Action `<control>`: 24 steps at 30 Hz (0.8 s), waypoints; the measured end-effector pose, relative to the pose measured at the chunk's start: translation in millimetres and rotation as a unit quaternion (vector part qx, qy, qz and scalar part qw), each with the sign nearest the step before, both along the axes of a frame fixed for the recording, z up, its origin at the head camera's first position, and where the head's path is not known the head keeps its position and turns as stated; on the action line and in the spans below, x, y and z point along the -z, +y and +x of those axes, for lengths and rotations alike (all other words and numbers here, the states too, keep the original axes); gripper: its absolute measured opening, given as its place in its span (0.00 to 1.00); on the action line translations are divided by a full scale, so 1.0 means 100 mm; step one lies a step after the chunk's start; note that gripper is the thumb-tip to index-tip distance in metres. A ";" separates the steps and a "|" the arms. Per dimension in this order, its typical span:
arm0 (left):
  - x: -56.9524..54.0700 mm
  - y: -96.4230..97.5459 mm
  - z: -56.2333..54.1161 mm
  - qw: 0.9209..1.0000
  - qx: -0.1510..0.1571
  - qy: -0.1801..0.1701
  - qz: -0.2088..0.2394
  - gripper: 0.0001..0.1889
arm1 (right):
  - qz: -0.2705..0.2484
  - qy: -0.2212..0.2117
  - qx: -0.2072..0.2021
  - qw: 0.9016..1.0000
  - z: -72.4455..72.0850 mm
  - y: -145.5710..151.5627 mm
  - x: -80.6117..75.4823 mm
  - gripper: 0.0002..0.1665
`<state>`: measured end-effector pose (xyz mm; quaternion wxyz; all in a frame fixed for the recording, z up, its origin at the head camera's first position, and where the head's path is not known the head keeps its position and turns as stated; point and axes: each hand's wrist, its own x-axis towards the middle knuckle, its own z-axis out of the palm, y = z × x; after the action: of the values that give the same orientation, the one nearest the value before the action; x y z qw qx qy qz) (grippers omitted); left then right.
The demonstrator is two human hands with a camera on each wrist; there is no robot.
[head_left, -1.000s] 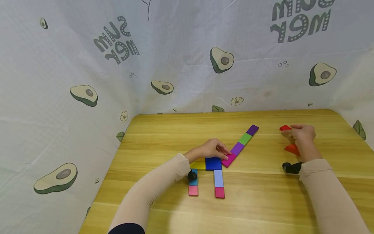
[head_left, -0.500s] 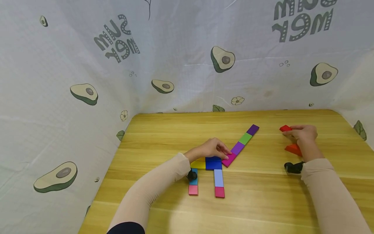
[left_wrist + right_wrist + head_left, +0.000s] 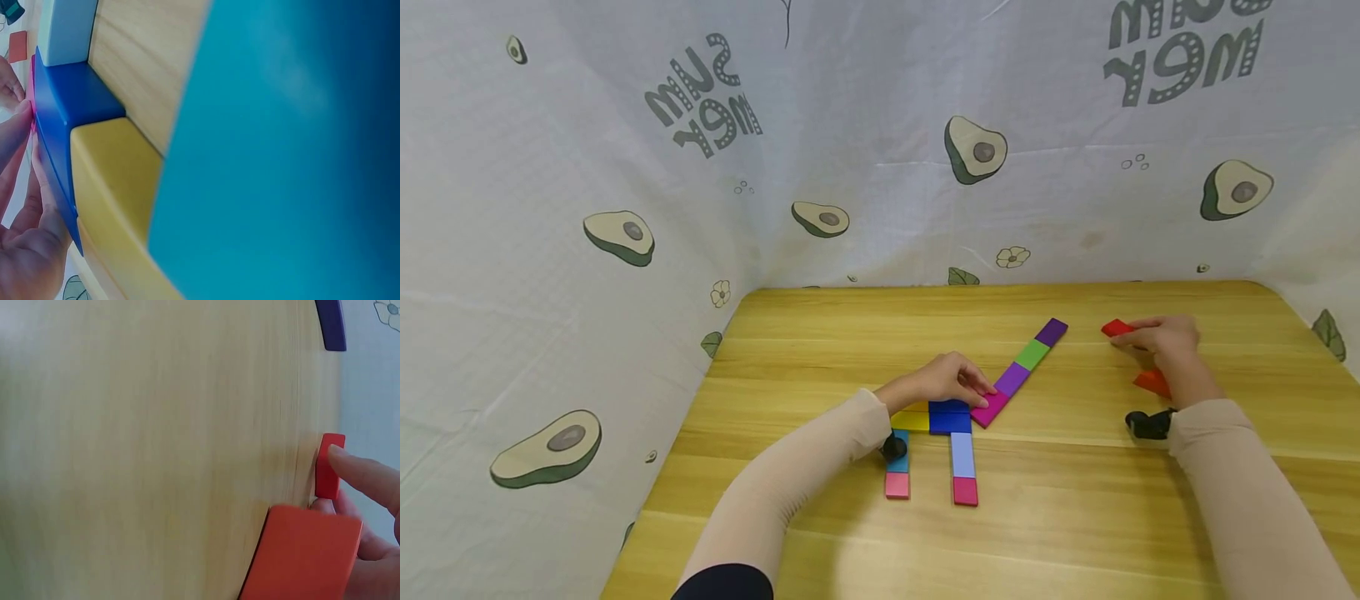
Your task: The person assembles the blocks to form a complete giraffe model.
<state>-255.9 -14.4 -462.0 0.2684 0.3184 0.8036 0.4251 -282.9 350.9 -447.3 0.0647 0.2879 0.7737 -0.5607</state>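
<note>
My left hand [image 3: 942, 381] rests at the magenta block [image 3: 990, 410], pinching its near end between thumb and fingers; the left wrist view shows only a sliver of that block. From it a row of a purple block [image 3: 1012, 379], a green block [image 3: 1032, 355] and a dark purple block [image 3: 1052, 332] slants up and right. Beside the hand lie blue blocks [image 3: 951, 422] and yellow blocks [image 3: 912, 419]. At the table's far right, my right hand [image 3: 1165, 340] pinches a small red block [image 3: 328, 469]. An orange-red block [image 3: 303, 553] lies nearer, partly behind the right wrist.
Below the blue blocks, a pale blue block [image 3: 962, 455] meets a crimson block [image 3: 966, 492]. A teal block [image 3: 897, 462] and a pink block [image 3: 897, 486] form a second strip. A printed cloth [image 3: 880, 167] hangs behind the wooden table [image 3: 1075, 517].
My right hand has shifted slightly left with the red block, away from its earlier spot. My left hand stays at the magenta block.
</note>
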 end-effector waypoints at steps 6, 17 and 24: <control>-0.01 0.00 0.00 1.000 0.003 0.000 -0.007 0.11 | 0.055 0.006 -0.038 0.998 0.00 -0.15 0.00 0.25; 0.00 0.00 -0.02 1.000 0.004 -0.001 -0.011 0.11 | 0.038 0.038 -0.050 0.997 -0.07 -0.28 0.04 0.22; -0.02 -0.01 -0.01 1.000 0.004 -0.001 -0.008 0.12 | 0.018 0.047 -0.039 0.998 -0.15 -0.32 0.08 0.05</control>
<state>-257.2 -15.1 -460.1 0.2738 0.3190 0.8055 0.4176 -297.5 319.1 -455.7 0.0450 0.2316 0.7966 -0.5566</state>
